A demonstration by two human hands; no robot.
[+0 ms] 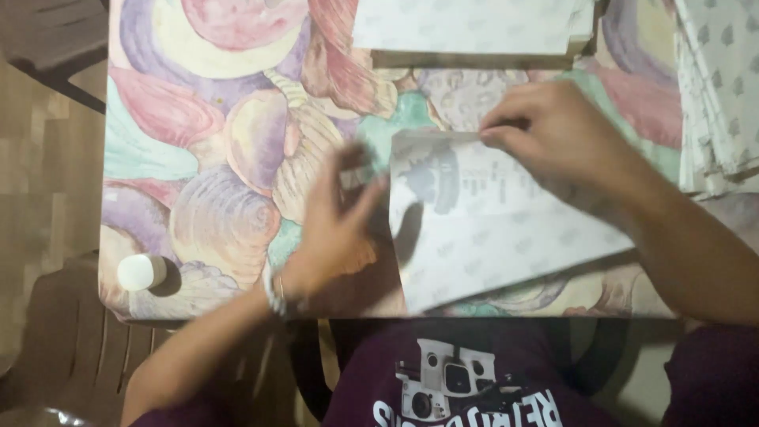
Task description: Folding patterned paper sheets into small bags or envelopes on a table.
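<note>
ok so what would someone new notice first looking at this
Most striking is the tablecloth with its big pastel shell shapes, covering the table. At its middle both hands work on a white patterned paper sheet: the right hand pinches its top edge, the left hand is blurred at its left side. A small white bottle lies at the near left corner, and similar paper is stacked at the right.

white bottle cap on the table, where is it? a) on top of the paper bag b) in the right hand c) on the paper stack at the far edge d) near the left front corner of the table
d: the white bottle cap stands alone on the shell-patterned tablecloth near the left front corner, apart from the left hand and the paper bag.
</note>
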